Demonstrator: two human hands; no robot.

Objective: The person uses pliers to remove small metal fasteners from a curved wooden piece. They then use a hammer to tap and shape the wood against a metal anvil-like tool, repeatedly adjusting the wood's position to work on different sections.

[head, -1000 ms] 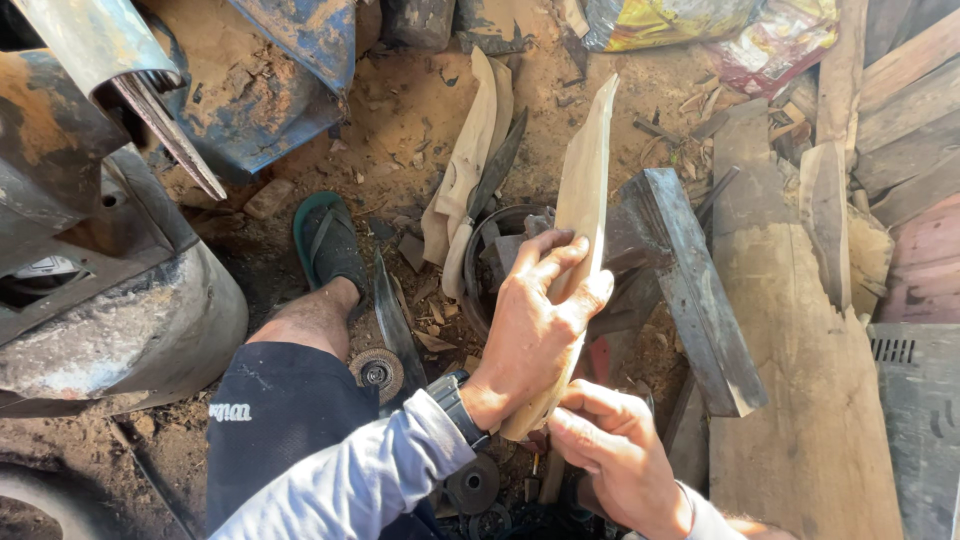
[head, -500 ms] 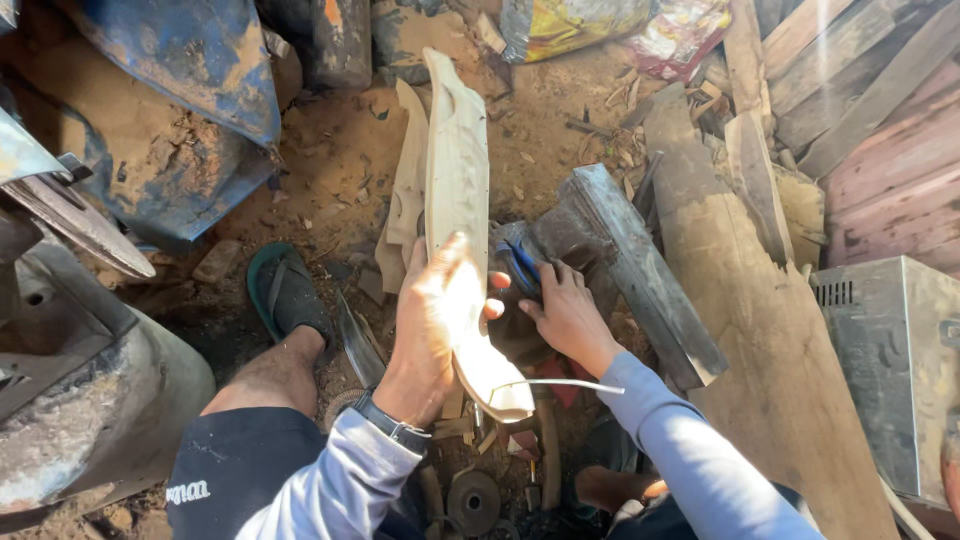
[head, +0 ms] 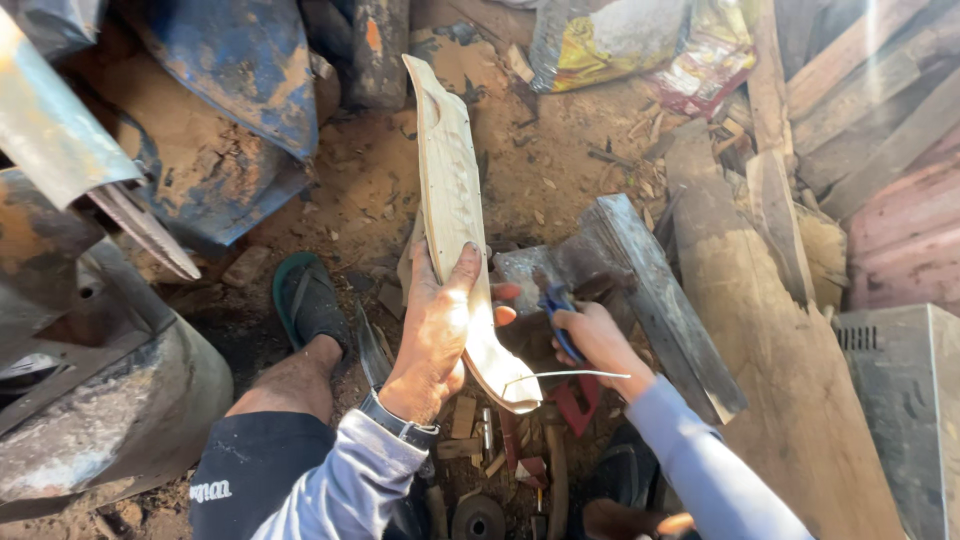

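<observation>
Reddish dirt floor [head: 380, 190] is carrying everything: wooden planks [head: 770, 330] are lying along its right side, a crumpled plastic bag [head: 640, 40] is sitting at the far edge, and rusty blue metal scrap [head: 230, 90] is resting at the far left.

Left hand [head: 435, 335] raised with fingers curled in a grip; right hand [head: 595, 340] fisted lower, arm bent.

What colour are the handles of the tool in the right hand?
Blue; the tool's handles in the right hand show best in the head view.
</observation>
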